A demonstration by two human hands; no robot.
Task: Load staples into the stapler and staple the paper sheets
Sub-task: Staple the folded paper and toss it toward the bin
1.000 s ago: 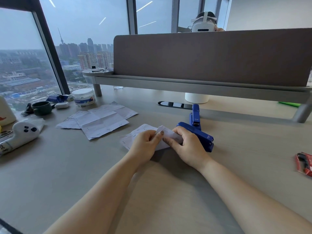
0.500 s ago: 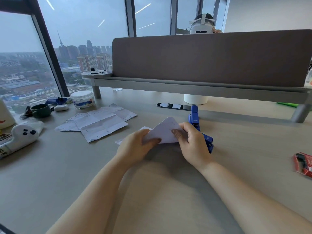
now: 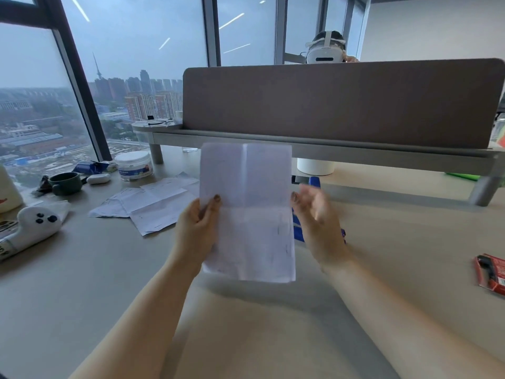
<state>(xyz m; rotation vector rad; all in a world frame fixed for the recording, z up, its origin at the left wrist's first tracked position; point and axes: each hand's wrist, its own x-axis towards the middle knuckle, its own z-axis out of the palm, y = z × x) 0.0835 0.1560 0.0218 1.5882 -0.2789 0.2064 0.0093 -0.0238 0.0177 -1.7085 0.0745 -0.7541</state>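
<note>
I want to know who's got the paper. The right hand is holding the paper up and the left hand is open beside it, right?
Not quite. The head view shows the left hand holding the paper up, and the right hand open beside it.

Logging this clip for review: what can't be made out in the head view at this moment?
- Stapler: mostly hidden behind the held paper sheets and the right hand; loaded or not, cannot tell.
- Right hand: motion-blurred; whether its fingers touch the sheets is unclear.
- Print on the sheets: too faint to read.
- Red item: cut off by the right edge.
</note>
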